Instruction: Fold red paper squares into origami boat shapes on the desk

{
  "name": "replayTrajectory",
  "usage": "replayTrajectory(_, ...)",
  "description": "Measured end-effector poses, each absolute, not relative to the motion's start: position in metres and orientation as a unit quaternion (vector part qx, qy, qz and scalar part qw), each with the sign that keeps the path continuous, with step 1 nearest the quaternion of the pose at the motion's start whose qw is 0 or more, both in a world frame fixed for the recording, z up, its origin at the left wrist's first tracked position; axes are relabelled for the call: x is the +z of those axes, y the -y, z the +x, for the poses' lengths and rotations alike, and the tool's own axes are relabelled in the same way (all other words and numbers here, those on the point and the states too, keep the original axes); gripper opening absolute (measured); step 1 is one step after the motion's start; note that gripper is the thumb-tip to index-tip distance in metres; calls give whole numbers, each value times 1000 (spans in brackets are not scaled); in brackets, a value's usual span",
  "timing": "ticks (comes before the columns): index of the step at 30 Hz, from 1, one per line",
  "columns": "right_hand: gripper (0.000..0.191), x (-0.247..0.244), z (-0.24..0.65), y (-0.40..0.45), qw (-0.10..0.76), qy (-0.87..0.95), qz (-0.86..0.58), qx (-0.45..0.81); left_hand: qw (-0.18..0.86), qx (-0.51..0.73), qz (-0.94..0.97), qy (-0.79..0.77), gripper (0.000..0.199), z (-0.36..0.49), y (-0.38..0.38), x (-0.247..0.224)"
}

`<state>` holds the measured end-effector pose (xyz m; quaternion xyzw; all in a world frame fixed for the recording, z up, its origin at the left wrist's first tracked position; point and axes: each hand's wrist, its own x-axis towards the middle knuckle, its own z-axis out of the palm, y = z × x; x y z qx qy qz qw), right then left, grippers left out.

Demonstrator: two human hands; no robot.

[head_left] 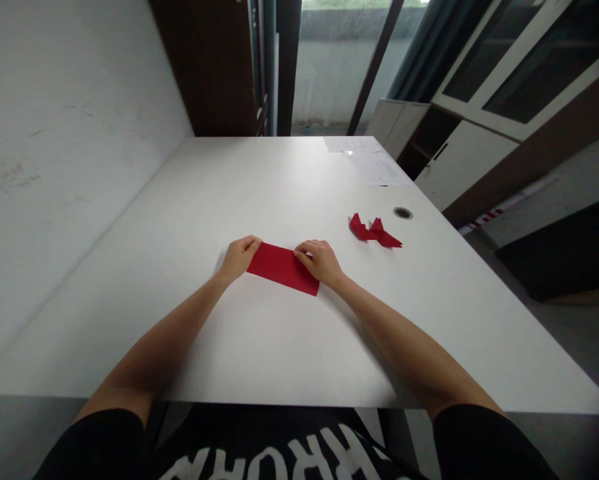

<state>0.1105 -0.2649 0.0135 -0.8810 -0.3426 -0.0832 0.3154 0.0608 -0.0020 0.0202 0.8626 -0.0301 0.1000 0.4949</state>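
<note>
A red rectangular sheet of paper (pixel 281 265) lies slightly slanted on the white table in front of me. My left hand (pixel 240 256) pinches its upper left corner between thumb and fingers. Over the right part of the sheet, my right hand (pixel 320 261) has its thumb and fingers closed on the far edge, and it covers the upper right corner. To the right of that hand sit folded red paper shapes (pixel 376 231) with pointed tips, touching or nearly touching each other.
The white table (pixel 179 193) meets a wall on the left. A round dark cable hole (pixel 402 213) is near its right edge. White printed papers (pixel 376 168) lie at the far right corner. Cabinets (pixel 466 160) stand beyond the right side.
</note>
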Motion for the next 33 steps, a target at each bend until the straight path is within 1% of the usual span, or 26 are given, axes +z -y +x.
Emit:
replayTrajectory(2,17,17,107,265,294,352,-884,-89,462,105,880,45,27,59,3,24)
replayTrajectory(6,16,26,98,262,244,386,-886,-86,313,120,931,148,16,53,11,34)
replayTrajectory(8,18,29,95,260,226,394,-886,-92,254,121,941,190,15,50,17,37)
replayTrajectory(11,19,33,91,257,208,404,-885,-102,214,127,945,213,17,45,26,39)
replayTrajectory(19,23,33,84,252,165,427,-881,-122,207,132,947,206,14,40,38,39)
replayTrajectory(24,15,33,79,247,214,401,-883,-117,219,145,946,188,12,37,43,41)
replayTrajectory(29,13,32,76,243,261,381,-879,-117,235,149,943,183,12,35,44,43)
replayTrajectory(33,11,33,78,245,278,384,-874,-106,233,141,945,179,13,37,42,44)
